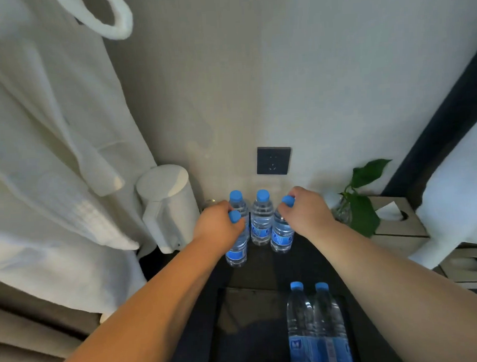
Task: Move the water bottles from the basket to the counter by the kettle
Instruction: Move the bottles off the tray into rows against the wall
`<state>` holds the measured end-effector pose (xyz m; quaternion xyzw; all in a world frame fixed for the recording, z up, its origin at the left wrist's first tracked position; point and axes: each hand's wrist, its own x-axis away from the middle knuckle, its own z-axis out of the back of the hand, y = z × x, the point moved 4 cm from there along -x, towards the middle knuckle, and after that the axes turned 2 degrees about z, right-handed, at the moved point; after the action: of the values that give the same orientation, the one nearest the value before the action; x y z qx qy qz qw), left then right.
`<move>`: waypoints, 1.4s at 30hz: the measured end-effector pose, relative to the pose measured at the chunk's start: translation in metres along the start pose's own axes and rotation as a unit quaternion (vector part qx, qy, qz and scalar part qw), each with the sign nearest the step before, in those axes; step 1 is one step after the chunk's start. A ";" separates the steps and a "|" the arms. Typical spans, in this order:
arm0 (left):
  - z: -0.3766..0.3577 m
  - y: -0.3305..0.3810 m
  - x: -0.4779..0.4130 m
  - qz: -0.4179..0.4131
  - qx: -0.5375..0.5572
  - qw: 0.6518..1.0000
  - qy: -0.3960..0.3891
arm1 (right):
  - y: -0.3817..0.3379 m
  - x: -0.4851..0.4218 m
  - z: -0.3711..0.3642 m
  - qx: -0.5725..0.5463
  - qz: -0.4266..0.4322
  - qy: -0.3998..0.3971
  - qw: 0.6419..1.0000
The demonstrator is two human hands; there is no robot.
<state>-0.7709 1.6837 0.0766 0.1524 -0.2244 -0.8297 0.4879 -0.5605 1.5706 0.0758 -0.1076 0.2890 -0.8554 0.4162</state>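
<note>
Head view: left hand and right hand each clasp a water bottle by its neck, setting them upright on the counter beside the kettle, grouped with two placed bottles. Two remain in the basket.

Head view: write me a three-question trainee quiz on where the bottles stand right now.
1. How many bottles are on the counter, counting those in a hand?
2. True or false: the basket is empty.
3. The kettle is nearest: A) left hand B) right hand C) plant.

Key: 1. Four: rear left bottle, middle bottle, left-hand bottle, right-hand bottle. 2. False; two basket bottles remain. 3. A.
</note>
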 end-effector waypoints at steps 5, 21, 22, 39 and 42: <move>-0.001 0.000 -0.001 -0.005 0.008 1.000 0.009 | 0.003 -0.013 -0.004 -0.019 -0.005 0.012 1.000; -0.024 -0.028 0.045 0.077 -0.050 0.996 0.010 | 0.069 0.053 -0.033 0.073 -0.088 -0.118 0.986; -0.029 -0.029 0.052 0.080 -0.058 0.995 0.006 | 0.078 0.061 -0.036 0.089 -0.096 -0.138 0.982; -0.154 0.013 0.138 0.028 -0.077 0.962 -0.259 | 0.159 0.140 -0.060 0.139 -0.205 -0.274 0.929; -0.169 0.019 0.143 0.041 -0.050 0.967 -0.247 | 0.156 0.134 -0.065 0.153 -0.178 -0.276 0.932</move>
<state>-0.7454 1.5123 -0.0625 -0.0914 -0.3023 -0.8310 0.4580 -0.5708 1.4174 -0.0756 -0.3241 0.0048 -0.8860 0.3315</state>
